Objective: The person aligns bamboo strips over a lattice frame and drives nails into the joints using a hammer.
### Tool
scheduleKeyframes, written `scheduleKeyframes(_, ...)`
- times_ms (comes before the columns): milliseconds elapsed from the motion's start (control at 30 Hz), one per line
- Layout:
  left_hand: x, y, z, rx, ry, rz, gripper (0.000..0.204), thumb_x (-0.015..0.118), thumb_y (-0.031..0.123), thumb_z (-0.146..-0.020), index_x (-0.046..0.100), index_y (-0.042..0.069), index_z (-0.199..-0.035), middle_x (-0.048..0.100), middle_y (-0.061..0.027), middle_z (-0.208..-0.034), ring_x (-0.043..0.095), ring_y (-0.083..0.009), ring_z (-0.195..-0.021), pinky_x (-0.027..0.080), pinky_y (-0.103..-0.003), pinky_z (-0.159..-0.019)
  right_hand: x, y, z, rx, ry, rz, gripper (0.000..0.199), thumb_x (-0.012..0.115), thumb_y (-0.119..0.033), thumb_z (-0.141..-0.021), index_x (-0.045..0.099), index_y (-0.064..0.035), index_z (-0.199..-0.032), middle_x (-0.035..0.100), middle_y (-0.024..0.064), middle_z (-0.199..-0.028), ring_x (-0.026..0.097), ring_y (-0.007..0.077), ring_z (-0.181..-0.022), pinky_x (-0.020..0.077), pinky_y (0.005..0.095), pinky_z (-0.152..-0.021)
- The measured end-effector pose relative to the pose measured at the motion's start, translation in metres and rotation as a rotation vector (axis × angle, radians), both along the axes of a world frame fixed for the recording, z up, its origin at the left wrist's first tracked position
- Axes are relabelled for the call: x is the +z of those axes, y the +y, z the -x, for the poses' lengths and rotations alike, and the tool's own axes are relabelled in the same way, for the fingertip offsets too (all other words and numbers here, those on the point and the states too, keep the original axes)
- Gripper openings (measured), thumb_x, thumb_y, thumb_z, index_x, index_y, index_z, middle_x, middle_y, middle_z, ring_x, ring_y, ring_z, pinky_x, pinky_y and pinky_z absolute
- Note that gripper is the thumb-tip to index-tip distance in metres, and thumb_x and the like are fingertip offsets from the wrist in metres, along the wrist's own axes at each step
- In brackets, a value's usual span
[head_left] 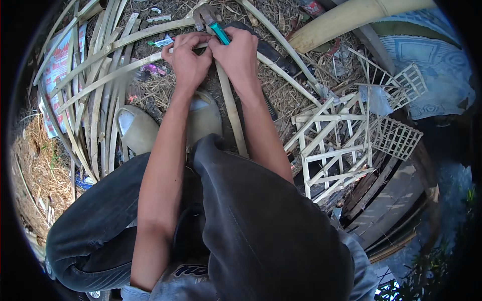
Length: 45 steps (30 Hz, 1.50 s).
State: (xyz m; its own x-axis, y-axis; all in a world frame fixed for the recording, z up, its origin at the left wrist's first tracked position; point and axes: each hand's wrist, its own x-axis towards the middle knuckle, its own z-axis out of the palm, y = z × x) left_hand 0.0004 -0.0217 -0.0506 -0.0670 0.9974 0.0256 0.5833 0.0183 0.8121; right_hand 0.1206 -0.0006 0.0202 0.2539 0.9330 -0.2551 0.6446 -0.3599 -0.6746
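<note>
Both hands meet at the far middle of the straw-littered ground [281,95], just beyond the person's knees. The left hand [187,56] is closed, fingers curled down onto a flat pale bamboo strip [232,108], pinching it where it crosses another long pale split bamboo slat [125,67] that runs off to the left. The right hand [237,54] is closed too, wrapped around the teal handle of a pair of metal-jawed pliers [213,22], whose grey head pokes out past the knuckles, away from the body.

The held strip's long axis runs nearly straight toward and away from the person: from under the hands it comes back between the forearms to end beside the pale green rubber shoe [203,118]. The two hands touch each other over it (neither is clearly nearer; the left sits directly on the strip, the right just beside it with the tool).

A fan of curved split bamboo strips [95,110] lies on the ground to the left, a small lattice frame of pale bamboo sticks [334,148] to the right, and a thick round bamboo pole [351,17] crosses the far right corner
</note>
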Motion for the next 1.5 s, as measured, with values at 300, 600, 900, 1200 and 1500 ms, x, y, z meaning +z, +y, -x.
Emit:
scheduleKeyframes(300, -0.035, 0.014, 0.008, -0.051, 0.108, -0.093, 0.028, 0.07, 0.032, -0.088, 0.079, 0.021, -0.111, 0.076, 0.0062, -0.115, 0.061, -0.0123, -0.119, 0.021, -0.043, -0.11, -0.004, -0.001, 0.005, -0.067, -0.005, -0.062, 0.02, 0.081, -0.011, -0.072, 0.073, 0.0062, -0.079, 0.068, 0.0334, -0.078, 0.07, 0.0502, -0.081, 0.0573, 0.0527, -0.077)
scheduleKeyframes(600, -0.036, 0.008, 0.019, -0.13, 0.149, 0.021, 0.031, 0.073, 0.037, -0.087, 0.079, 0.024, -0.115, 0.075, 0.0032, -0.121, 0.06, -0.0151, -0.125, 0.019, -0.044, -0.113, -0.013, -0.007, 0.001, -0.012, -0.044, -0.122, 0.021, 0.077, -0.015, -0.079, 0.074, 0.0042, -0.089, 0.069, 0.0332, -0.083, 0.07, 0.0502, -0.085, 0.056, 0.0544, -0.076)
scheduleKeyframes(900, 0.005, 0.001, -0.005, 0.006, 0.001, 0.049, 0.023, 0.077, 0.018, -0.079, 0.079, 0.013, -0.101, 0.075, 0.0004, -0.108, 0.061, -0.0173, -0.116, 0.02, -0.044, -0.111, -0.004, -0.001, -0.004, -0.01, 0.049, -0.041, 0.023, 0.079, -0.017, -0.081, 0.077, 0.0024, -0.092, 0.065, 0.0193, -0.064, 0.061, 0.0188, -0.055, 0.0505, 0.0374, -0.059)
scheduleKeyframes(1200, 0.023, 0.005, -0.011, 0.052, -0.082, 0.008, 0.011, 0.08, 0.01, -0.075, 0.077, 0.01, -0.086, 0.076, 0.002, -0.101, 0.063, -0.0198, -0.108, 0.026, -0.044, -0.107, -0.019, -0.014, -0.014, -0.083, 0.132, -0.045, 0.02, 0.078, -0.015, -0.083, 0.076, 0.0009, -0.095, 0.065, 0.0165, -0.065, 0.062, 0.017, -0.056, 0.0501, 0.0358, -0.059)
scheduleKeyframes(1500, 0.022, 0.004, -0.005, 0.034, -0.057, 0.005, 0.009, 0.082, 0.016, -0.08, 0.079, 0.013, -0.088, 0.076, 0.0037, -0.1, 0.063, -0.0195, -0.106, 0.027, -0.044, -0.106, -0.011, -0.017, -0.019, -0.196, 0.513, 0.033, 0.02, 0.079, -0.016, -0.096, 0.077, 0.0019, -0.104, 0.068, -0.0053, -0.08, 0.053, -0.0008, -0.069, 0.0388, 0.0199, -0.058)
